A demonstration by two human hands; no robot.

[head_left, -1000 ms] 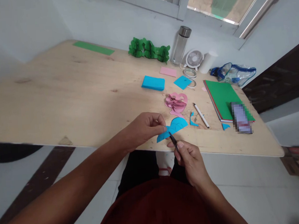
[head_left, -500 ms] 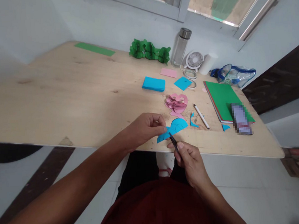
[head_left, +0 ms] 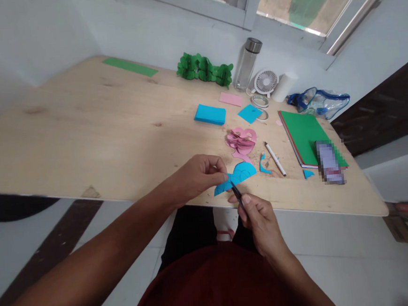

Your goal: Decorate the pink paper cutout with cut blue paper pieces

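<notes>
pale worktop (head_left: 100, 133) meets a white wall (head_left: 138, 31). by its near edge, blue paper (head_left: 245, 170) slants from near left to far right: left hand (head_left: 205, 174) pinching its middle, right hand (head_left: 260, 214) below, gripping black scissors (head_left: 237, 193) against it. its far side is lobed, its near side straight, dark lines across.

The left arm (head_left: 126, 237) crosses the near edge of the table (head_left: 82, 134), the left hand (head_left: 205, 174) pinching. The right hand (head_left: 262, 217), at that edge, curls in a grip, the right forearm (head_left: 300, 270) below it.
</notes>
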